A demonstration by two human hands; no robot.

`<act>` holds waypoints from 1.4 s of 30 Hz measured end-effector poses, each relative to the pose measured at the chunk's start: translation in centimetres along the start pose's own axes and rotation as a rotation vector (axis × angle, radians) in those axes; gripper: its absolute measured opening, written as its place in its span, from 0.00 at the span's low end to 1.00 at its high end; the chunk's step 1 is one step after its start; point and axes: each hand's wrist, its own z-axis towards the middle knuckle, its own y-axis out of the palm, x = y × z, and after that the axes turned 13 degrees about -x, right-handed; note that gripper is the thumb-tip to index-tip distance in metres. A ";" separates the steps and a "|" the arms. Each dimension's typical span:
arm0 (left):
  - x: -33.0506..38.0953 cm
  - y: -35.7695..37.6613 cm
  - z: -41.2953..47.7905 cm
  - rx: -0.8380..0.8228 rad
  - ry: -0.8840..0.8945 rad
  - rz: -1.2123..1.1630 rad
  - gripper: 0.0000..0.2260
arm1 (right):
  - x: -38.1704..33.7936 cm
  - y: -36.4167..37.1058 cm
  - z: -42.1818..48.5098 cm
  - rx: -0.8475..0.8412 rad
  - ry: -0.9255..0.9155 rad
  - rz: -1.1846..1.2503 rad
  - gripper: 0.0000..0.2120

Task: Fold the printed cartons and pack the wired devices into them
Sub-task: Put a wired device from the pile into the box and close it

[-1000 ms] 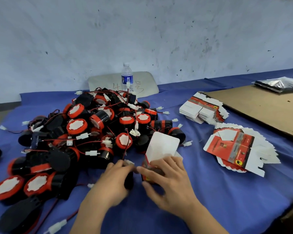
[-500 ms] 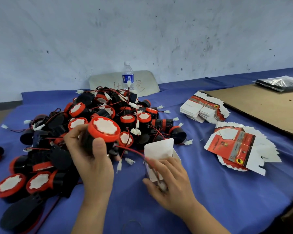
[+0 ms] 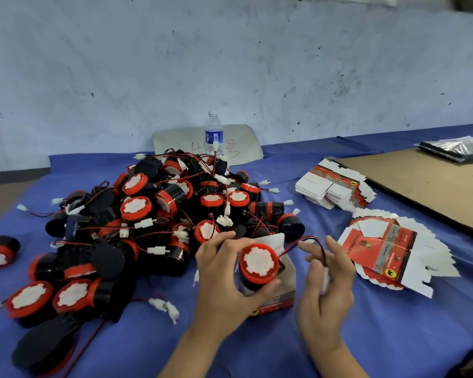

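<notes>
While gripping a red-capped wired device (image 3: pixel 258 264) at lower centre of the frame, left hand (image 3: pixel 224 290) with fingers (image 3: pixel 216 242) and thumb curled round the black body. Tilted cap-up at the open mouth of a printed carton (image 3: pixel 283 296), top flap raised behind; depth inside not clear. Just right of that, right hand (image 3: pixel 325 296), fingers curled, pinching the device's red-black wire (image 3: pixel 316 242); white blur in the palm, maybe the connector, can't tell. At centre-left, big tangled pile of devices (image 3: pixel 159 214) on the blue-covered bench (image 3: pixel 393 336). At right, fanned stack of flat cartons (image 3: pixel 388 252); second stack (image 3: pixel 331 186) above it. Behind the pile, upright water bottle (image 3: pixel 214 133). At upper right, brown cardboard sheet (image 3: pixel 426 186) with dark plastic bags (image 3: pixel 456 147) at its far edge.
</notes>
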 end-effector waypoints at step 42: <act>-0.9 1.6 -0.7 -0.258 -0.105 0.225 0.04 | -0.4 0.2 1.0 -0.250 0.198 -0.172 0.16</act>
